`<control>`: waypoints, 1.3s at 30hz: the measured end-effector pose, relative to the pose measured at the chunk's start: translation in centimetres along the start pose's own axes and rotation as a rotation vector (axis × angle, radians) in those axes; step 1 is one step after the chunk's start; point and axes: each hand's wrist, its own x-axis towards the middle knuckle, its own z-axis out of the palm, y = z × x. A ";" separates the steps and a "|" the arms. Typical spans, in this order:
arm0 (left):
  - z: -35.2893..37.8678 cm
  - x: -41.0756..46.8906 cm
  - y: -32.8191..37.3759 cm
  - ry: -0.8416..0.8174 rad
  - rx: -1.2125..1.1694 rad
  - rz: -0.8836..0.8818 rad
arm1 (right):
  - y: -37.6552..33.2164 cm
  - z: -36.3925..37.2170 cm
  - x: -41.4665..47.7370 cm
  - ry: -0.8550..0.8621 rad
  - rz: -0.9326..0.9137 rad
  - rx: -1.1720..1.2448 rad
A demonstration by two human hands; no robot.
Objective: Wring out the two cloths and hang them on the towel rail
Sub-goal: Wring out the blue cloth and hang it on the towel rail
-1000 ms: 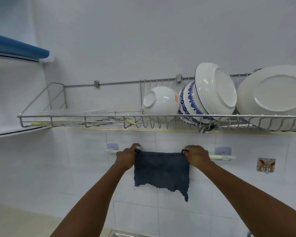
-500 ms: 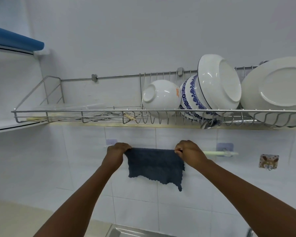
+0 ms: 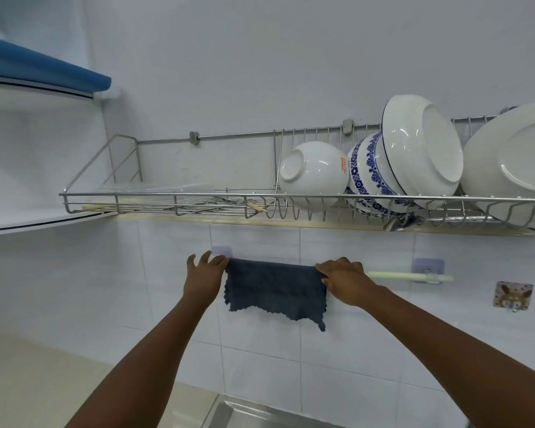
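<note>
A dark blue cloth (image 3: 275, 288) with a ragged lower edge hangs draped over the pale green towel rail (image 3: 408, 275) on the white tiled wall. My left hand (image 3: 203, 273) is at the cloth's upper left corner with its fingers spread, only its fingertips touching the edge. My right hand (image 3: 343, 278) lies over the rail at the cloth's upper right corner, fingers curled on the fabric. The rail's left part is hidden behind the cloth and my hands. Only one cloth is in view.
Just above the rail a wire dish rack (image 3: 167, 197) juts from the wall, holding a white bowl (image 3: 314, 169), a blue-patterned bowl (image 3: 371, 171) and a large plate (image 3: 513, 168). A patterned sticker hook (image 3: 511, 296) is right of the rail. A steel sink corner (image 3: 229, 415) lies below.
The cloth has been spread along the rail and shifted left. My left hand has let go and opened its fingers; the right hand still rests on the right corner.
</note>
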 end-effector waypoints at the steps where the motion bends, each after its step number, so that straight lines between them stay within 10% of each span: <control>1: -0.3 -0.1 0.1 -0.003 0.020 -0.021 | -0.3 -0.2 0.0 0.001 0.001 -0.014; 18: -0.5 -1.9 2.7 -0.040 -0.108 -0.002 | -0.3 1.4 -3.1 0.281 -0.130 0.147; 28: -3.9 -9.2 14.4 -0.019 -0.716 0.103 | 2.3 2.2 -10.8 0.454 -0.085 0.439; 39: -1.8 -22.6 26.1 -0.178 -0.821 0.222 | 8.3 8.2 -27.9 0.407 0.108 0.613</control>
